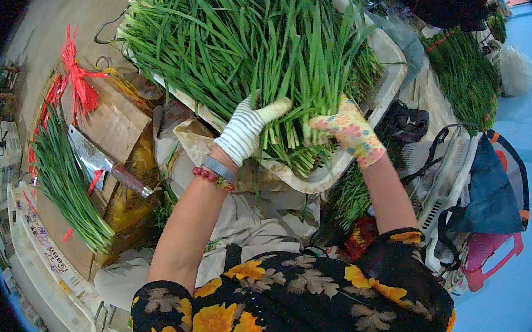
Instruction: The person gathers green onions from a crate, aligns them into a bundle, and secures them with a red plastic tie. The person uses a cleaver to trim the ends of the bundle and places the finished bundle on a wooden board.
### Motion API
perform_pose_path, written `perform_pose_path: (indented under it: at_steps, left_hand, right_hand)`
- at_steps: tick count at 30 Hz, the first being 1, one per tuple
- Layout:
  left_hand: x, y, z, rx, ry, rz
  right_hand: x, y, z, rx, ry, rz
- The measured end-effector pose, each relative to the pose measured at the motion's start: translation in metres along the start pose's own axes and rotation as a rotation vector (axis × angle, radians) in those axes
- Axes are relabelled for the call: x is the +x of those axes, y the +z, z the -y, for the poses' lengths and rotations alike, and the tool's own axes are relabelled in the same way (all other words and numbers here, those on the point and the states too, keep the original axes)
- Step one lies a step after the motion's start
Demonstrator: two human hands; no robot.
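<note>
A pale plastic tub [310, 184] in front of me is heaped with garlic chives [201, 37], many of their pale cut ends facing left. My left hand [244, 127], in a white striped glove, grips the left side of a loose bunch of chives [298, 91]. Its thumb lies over the stalks, while its fingers are largely hidden among the leaves. On the other side, my right hand [353, 130] wears a floral glove and holds the same bunch near its pale stem ends. The bunch's leaves point away from me, and its stems rest near the tub's front corner.
At left, a cardboard box [124, 124] carries a cleaver [101, 161], a small chive bunch [72, 179] and red plastic ties [78, 80]. Tied green bundles [467, 80] lie at far right. Nearer stand a white plastic basket [448, 185] and a pink plastic item [489, 260].
</note>
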State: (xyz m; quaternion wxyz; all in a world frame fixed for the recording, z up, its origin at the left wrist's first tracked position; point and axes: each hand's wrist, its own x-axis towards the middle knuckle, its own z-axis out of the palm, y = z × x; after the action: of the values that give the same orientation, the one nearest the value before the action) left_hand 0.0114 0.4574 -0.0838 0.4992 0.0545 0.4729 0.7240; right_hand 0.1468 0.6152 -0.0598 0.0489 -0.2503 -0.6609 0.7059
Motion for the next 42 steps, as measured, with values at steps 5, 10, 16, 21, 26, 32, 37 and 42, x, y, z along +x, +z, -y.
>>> perform_pose_path:
  at_steps: [5, 10, 16, 21, 26, 32, 37, 42]
  left_hand:
    - [0.016, 0.000, 0.023, 0.248, 0.124, -0.029]
    - [0.013, -0.004, 0.029, 0.249, 0.189, -0.094]
    - [0.019, -0.004, 0.042, 0.412, 0.259, -0.163]
    - [0.026, -0.013, 0.042, 0.336, 0.068, -0.147]
    - [0.018, -0.007, 0.038, 0.288, 0.176, -0.006]
    - [0.020, 0.002, 0.047, 0.491, 0.248, -0.145]
    - [0.020, 0.003, 0.059, 0.657, 0.363, -0.164]
    - [0.064, -0.032, 0.102, 0.444, 0.371, -0.149]
  right_hand:
    - [0.004, 0.021, -0.024, -0.155, -0.064, -0.123]
    - [0.002, -0.020, 0.017, 0.015, 0.106, 0.122]
    - [0.005, 0.016, -0.030, -0.095, 0.039, -0.144]
    - [0.013, 0.021, -0.005, -0.650, 0.175, -0.055]
    - [0.008, 0.035, -0.002, -0.691, 0.299, -0.158]
    - [0.010, 0.023, 0.014, -0.715, 0.321, -0.092]
    - [-0.016, 0.008, 0.050, -0.108, 0.137, 0.018]
    - [-0.054, -0.007, 0.096, 0.093, 0.102, 0.025]
